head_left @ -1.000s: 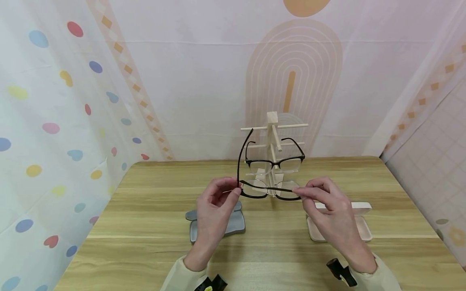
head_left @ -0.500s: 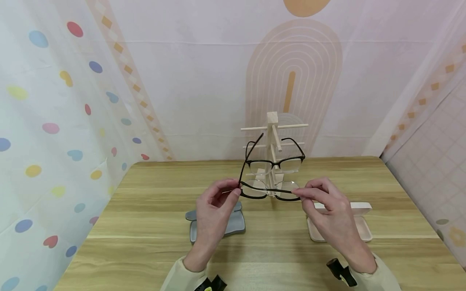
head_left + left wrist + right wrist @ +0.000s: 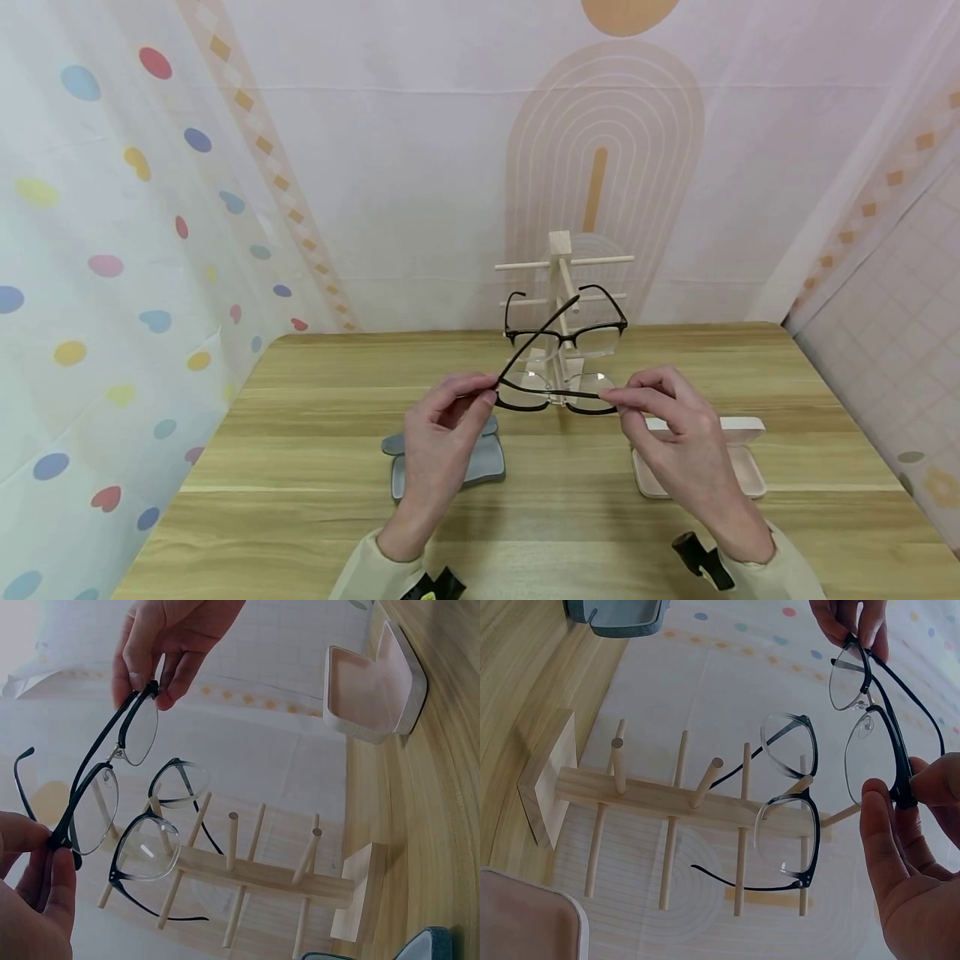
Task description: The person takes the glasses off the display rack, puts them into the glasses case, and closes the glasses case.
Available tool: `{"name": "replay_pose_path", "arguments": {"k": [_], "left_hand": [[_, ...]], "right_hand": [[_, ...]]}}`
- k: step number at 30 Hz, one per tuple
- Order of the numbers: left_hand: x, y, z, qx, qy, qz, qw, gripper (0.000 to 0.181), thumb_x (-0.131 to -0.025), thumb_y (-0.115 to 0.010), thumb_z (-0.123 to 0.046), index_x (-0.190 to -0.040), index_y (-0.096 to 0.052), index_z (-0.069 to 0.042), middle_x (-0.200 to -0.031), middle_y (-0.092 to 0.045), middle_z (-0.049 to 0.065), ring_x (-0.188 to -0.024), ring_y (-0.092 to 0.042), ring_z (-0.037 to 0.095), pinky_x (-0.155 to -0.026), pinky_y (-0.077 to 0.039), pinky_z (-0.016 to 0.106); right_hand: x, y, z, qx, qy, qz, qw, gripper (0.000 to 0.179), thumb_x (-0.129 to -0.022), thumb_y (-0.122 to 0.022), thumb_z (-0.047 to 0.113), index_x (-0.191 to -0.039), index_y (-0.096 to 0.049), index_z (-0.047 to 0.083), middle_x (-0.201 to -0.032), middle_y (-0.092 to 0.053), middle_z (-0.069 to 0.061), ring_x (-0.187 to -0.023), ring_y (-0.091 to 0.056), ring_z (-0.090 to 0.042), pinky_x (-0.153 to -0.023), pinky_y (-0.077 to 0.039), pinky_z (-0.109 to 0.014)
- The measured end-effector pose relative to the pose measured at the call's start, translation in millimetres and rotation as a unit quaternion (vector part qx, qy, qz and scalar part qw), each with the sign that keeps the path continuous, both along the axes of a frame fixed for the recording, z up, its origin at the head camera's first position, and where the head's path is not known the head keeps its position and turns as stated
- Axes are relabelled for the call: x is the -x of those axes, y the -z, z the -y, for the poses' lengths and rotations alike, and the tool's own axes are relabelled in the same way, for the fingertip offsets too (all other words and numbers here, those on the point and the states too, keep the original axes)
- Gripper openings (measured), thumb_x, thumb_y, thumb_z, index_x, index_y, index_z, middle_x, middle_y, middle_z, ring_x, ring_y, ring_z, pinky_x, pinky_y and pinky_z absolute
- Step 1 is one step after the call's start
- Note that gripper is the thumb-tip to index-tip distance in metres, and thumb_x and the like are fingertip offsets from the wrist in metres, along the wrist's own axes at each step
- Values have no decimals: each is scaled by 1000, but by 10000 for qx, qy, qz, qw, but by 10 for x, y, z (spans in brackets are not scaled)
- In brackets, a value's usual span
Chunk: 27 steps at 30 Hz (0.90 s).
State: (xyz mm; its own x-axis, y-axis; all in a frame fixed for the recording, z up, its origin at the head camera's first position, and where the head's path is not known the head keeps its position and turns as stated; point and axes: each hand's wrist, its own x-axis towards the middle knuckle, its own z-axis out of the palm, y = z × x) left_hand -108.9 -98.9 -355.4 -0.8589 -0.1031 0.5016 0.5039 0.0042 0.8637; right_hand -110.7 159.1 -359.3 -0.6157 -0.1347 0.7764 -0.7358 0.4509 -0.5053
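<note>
Slim, curved black temple (image 3: 529,342) has swung inward, left hand (image 3: 444,437) and right hand (image 3: 681,433) pinching black-browed glasses (image 3: 897,754).

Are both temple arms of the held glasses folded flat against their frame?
No, in the head view one temple arm angles up and away from the held glasses, beside the left hand.

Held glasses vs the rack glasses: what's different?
Support: the held glasses are pinched by the left hand and right hand; the rack glasses rest on the wooden rack.
Arms: the held glasses have one folded along the frame, the other angled out; the rack glasses have both open.
Bridge: metal on the held glasses, black on the rack glasses.
Shared: black brow bars, black arms, clear lenses.
</note>
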Motion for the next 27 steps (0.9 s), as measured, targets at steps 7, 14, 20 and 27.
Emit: {"name": "replay_pose_path", "arguments": {"k": [7, 14, 20, 27], "left_hand": [[5, 16, 15, 67, 68, -177, 9998, 16, -89, -70, 14, -104, -75, 10, -103, -73, 5, -95, -71, 13, -86, -59, 23], [18, 47, 22, 293, 94, -625, 9976, 17, -88, -69, 16, -102, -75, 9, -102, -72, 18, -95, -70, 11, -86, -58, 23], [16, 51, 29, 559, 54, -606, 9966, 19, -89, -70, 16, -103, -77, 7, -102, -71, 20, -95, -68, 11, -85, -58, 22], [18, 46, 39, 868, -76, -381, 9955, 22, -90, -70, 15, -104, -80, 1, -104, -72, 11, -94, -69, 13, -81, -58, 22]], "right_hand": [[1, 4, -1, -5, 8, -9, 10000, 36, -82, -64, -15, -98, -82, 10, -96, -64, 0, -86, -58, -6, -70, -44, -13], [-1, 9, 6, -7, 6, -51, 10000, 36, -82, -64, -15, -98, -83, 10, -95, -64, 0, -86, -58, -7, -72, -45, -15], [6, 14, 13, 6, -20, -141, 9999, 35, -82, -64, -15, -98, -82, 10, -95, -64, 0, -86, -58, -8, -75, -44, -14], [13, 13, 15, -26, -50, -212, 9998, 34, -82, -64, -14, -98, -82, 10, -94, -64, 0, -86, -58, -8, -76, -44, -13]]}}
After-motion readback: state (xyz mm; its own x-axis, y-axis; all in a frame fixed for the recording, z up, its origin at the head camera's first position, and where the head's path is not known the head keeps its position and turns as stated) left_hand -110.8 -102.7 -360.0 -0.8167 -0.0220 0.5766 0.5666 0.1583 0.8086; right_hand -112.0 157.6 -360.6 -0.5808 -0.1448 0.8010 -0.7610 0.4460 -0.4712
